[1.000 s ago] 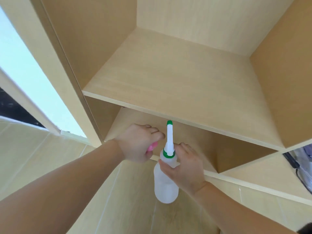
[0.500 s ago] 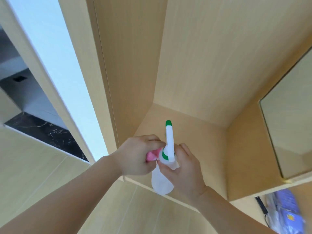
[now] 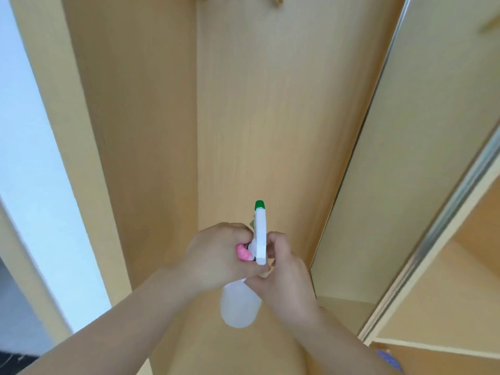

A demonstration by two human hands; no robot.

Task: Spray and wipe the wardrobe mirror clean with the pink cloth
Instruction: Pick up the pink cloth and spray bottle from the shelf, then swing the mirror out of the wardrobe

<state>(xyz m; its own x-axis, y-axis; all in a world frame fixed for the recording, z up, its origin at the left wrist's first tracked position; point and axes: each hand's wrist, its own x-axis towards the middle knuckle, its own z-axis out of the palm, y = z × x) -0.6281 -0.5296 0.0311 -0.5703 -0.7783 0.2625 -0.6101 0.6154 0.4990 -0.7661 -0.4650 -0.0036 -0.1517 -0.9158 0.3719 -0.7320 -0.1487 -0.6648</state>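
Observation:
A white spray bottle (image 3: 239, 305) with a green nozzle tip points up and away from me at the centre of the head view. My right hand (image 3: 281, 274) grips its neck. My left hand (image 3: 219, 255) is curled round a bunched pink cloth (image 3: 243, 252), of which only a small bit shows, and presses against the sprayer head. The wardrobe mirror (image 3: 400, 158) runs up the right side, on the inside of a door, and reflects the light wood panels.
Light wood wardrobe panels (image 3: 243, 104) fill the middle. A pale door or wall strip (image 3: 32, 185) runs down the left. Shelves (image 3: 446, 307) show at the lower right, beyond a metal rail (image 3: 446, 220).
My view has tilted upward from the low shelves to the tall compartment and the mirror. Both hands kept their hold on the bottle and the cloth.

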